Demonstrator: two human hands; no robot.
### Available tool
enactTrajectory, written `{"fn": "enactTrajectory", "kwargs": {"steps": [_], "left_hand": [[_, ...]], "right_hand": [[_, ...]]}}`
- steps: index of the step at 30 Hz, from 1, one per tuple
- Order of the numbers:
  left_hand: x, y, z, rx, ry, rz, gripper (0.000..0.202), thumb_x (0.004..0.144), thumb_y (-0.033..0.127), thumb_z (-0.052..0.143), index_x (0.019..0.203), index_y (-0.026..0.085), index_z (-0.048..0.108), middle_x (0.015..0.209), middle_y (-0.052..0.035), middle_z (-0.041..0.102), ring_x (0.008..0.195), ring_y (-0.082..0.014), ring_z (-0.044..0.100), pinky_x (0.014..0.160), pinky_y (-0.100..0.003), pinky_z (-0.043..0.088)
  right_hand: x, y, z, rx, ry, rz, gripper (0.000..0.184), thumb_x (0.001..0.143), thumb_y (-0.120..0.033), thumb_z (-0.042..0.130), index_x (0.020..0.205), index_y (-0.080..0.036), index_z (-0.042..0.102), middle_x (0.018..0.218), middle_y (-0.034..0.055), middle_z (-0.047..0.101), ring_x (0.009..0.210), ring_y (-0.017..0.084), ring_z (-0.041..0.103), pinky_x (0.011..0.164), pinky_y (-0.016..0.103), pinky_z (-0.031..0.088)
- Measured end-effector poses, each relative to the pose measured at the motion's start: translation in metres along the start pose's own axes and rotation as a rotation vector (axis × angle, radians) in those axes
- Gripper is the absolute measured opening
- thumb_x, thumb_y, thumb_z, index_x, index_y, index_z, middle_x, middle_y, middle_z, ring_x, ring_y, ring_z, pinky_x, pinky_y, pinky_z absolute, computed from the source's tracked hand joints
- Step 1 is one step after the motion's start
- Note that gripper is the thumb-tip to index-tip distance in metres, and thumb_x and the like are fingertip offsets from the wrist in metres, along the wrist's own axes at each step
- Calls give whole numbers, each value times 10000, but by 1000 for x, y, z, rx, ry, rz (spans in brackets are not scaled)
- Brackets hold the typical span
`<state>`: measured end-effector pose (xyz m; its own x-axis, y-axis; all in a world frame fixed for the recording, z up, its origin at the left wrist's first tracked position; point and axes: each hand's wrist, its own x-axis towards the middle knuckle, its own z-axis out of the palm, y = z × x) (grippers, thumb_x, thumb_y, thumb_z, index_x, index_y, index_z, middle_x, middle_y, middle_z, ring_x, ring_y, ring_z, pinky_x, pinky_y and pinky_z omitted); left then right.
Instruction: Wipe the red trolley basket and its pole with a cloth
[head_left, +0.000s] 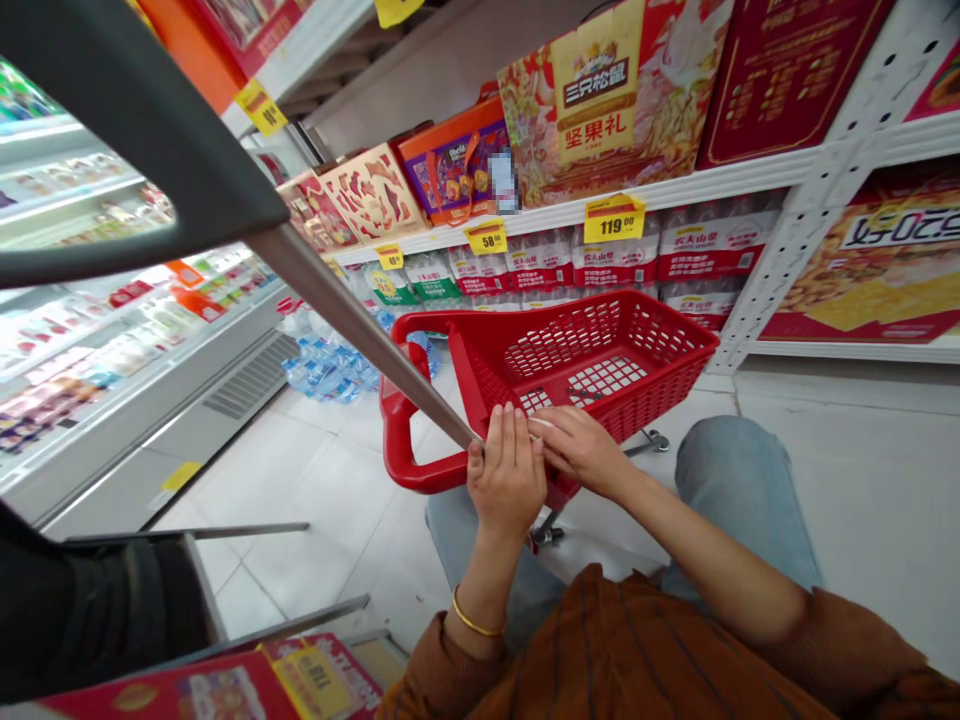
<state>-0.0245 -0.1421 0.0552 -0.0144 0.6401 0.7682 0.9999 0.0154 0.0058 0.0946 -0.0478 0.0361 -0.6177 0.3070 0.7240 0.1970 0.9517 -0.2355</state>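
Note:
My left hand lies with its fingers stretched out and side by side over the near rim of a red plastic shopping basket. Its thumb is beside the lower end of a grey metal pole, which slants up to a large black handle. From the right, my right hand meets the left at the same rim, its fingers bent together. A thin pale edge shows between the hands; what the right fingers hold is hidden. The basket has wheels below and a looped red handle at its left end.
Shelves ahead carry gift boxes, packed bottles and yellow price tags. A chilled display case runs along the left. Wrapped water bottles sit on the tiled floor. Metal bars and red boxes are at lower left.

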Motion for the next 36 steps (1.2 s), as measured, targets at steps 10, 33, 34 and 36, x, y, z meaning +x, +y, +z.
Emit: {"fn": "enactTrajectory", "kwargs": {"steps": [10, 33, 34, 36], "left_hand": [[-2, -8, -3, 143, 15, 131, 332, 910, 247, 556, 1216, 135, 620, 1085, -74, 724, 1012, -204, 665, 1169, -318, 47], [-3, -7, 1, 96, 85, 121, 240, 899, 178, 477, 1032, 147, 674, 988, -56, 745, 954, -186, 673, 1167, -300, 56], [-3, -7, 1, 95, 82, 120, 239, 898, 177, 480, 1036, 148, 673, 987, -54, 745, 953, -185, 674, 1167, -299, 56], [-3, -7, 1, 92, 80, 121, 231, 897, 176, 490, 1037, 149, 672, 979, -49, 746, 948, -182, 676, 1168, -296, 50]], "right_hand": [[-10, 17, 3, -19, 21, -41, 331, 963, -297, 440, 1241, -152, 547, 1088, 120, 662, 1017, 214, 602, 903, 391, 518], [-12, 9, 9, 24, 33, -20, 430, 945, -193, 431, 1373, -228, 432, 1128, 99, 631, 1070, 196, 572, 1031, 510, 417], [-13, 11, 10, 15, 33, -25, 436, 943, -185, 430, 1376, -234, 428, 1122, 96, 632, 1065, 194, 572, 1028, 509, 418], [-15, 14, 10, -7, 37, -38, 441, 937, -170, 433, 1373, -232, 432, 1107, 95, 636, 1056, 194, 573, 1028, 509, 415]]}}
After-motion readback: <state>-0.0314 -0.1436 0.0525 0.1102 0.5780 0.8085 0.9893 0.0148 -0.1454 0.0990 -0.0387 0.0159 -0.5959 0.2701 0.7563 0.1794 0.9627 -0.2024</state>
